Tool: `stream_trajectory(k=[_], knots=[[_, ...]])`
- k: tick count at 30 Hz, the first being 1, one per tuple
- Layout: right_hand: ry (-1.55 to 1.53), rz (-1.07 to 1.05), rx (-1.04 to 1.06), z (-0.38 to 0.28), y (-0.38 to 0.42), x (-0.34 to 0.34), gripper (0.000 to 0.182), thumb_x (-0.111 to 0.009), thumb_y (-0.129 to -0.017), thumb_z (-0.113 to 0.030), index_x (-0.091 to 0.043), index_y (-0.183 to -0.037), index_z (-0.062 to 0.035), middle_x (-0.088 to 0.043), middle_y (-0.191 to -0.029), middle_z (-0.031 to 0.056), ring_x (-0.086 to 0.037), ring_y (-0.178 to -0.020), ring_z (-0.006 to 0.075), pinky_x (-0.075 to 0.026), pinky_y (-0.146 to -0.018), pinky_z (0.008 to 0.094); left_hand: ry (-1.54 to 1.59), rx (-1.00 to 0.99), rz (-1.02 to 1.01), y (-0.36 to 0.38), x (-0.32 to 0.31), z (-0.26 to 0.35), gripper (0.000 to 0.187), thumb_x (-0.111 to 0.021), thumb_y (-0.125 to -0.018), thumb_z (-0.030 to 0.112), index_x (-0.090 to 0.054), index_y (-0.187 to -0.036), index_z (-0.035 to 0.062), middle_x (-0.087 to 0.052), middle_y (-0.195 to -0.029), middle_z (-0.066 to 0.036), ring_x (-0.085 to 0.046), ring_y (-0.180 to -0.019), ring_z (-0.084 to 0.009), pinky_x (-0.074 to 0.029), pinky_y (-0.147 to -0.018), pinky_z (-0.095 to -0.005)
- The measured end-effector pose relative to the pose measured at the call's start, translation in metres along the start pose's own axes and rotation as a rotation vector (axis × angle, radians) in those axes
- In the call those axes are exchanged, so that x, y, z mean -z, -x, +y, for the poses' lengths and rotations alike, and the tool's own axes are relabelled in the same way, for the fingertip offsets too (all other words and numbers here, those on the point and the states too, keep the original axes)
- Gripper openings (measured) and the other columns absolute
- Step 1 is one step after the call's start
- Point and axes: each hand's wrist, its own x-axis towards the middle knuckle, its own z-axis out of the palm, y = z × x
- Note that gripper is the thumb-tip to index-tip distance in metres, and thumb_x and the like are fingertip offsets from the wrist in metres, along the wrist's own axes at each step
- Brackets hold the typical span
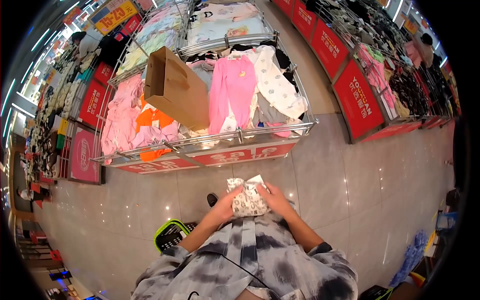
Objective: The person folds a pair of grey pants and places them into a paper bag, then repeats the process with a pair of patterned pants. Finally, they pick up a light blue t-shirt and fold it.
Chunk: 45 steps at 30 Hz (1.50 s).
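A small folded bundle of white patterned cloth is held in front of my body. My left hand grips its left side and my right hand grips its right side, fingers wrapped round the edges. A pale tag or flap sticks up at its top. Beyond my hands is a metal-railed clothing bin. In it lie a pink long-sleeved top, a white patterned garment, an orange garment and a brown paper bag, tilted, with its open end up.
A green-rimmed black basket stands on the floor to my left. Red-panelled clothing bins line the right side. More racks and a pink sign are at the left. Two people stand farther off.
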Motion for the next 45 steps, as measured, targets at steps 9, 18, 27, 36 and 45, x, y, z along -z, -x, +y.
stream_trajectory(k=[9,18,27,36,45], knots=[[0.126,-0.236,-0.042,-0.007,0.010,0.036,0.038,-0.049,-0.099,-0.032,-0.060,-0.099,0.0042,-0.061,-0.087,0.0077,-0.051,-0.081,0.0120,-0.043,-0.073,0.0297,-0.200,-0.076,-0.046,-0.001,-0.006,-0.021,0.035,-0.058,-0.093,0.015,-0.048,-0.124,0.0013,-0.059,-0.118,-0.013,-0.061,-0.107,-0.0239,-0.051,-0.092,-0.0383],[0.238,-0.547,0.113,-0.043,0.029,0.100,0.031,-0.050,-0.099,-0.022,-0.064,-0.108,0.0044,-0.063,-0.117,0.0122,-0.055,-0.096,0.0123,-0.045,-0.085,0.0281,-0.103,-0.073,-0.508,-0.001,-0.023,-0.017,0.051,-0.036,-0.100,0.044,-0.059,-0.104,-0.0013,-0.044,-0.138,-0.022,-0.045,-0.127,-0.0336,-0.036,-0.107,-0.0445],[0.221,-0.522,0.275,-0.038,0.048,0.114,0.023,-0.058,-0.093,-0.015,-0.066,-0.111,-0.0027,-0.061,-0.122,0.0145,-0.057,-0.109,0.0226,-0.043,-0.093,0.0330,-0.929,0.123,-0.434,-0.011,-0.077,0.010,0.043,-0.063,-0.090,0.026,-0.050,-0.124,0.0031,-0.054,-0.120,-0.007,-0.051,-0.110,-0.0161,-0.040,-0.095,-0.0295],[-0.151,-0.367,0.093,-0.005,0.059,0.119,0.021,-0.055,-0.095,-0.010,-0.063,-0.110,0.0031,-0.063,-0.108,0.0088,-0.057,-0.101,0.0169,-0.043,-0.089,0.0283,-1.473,0.230,-0.511,-0.018,-0.098,0.010,0.049,-0.057,-0.094,0.036,-0.052,-0.123,-0.0026,-0.060,-0.114,-0.015,-0.055,-0.103,-0.0196,-0.043,-0.089,-0.0306],[-0.410,-0.472,0.282,0.018,0.055,0.126,0.017,-0.061,-0.090,-0.006,-0.067,-0.104,0.0015,-0.063,-0.114,0.0147,-0.058,-0.107,0.0230,-0.044,-0.093,0.0350,-1.283,0.406,-0.545,-0.034,-0.080,0.006,0.038,-0.057,-0.094,0.034,-0.057,-0.111,0.0000,-0.057,-0.094,-0.001,-0.049,-0.085,-0.0080,-0.041,-0.071,-0.0243]])
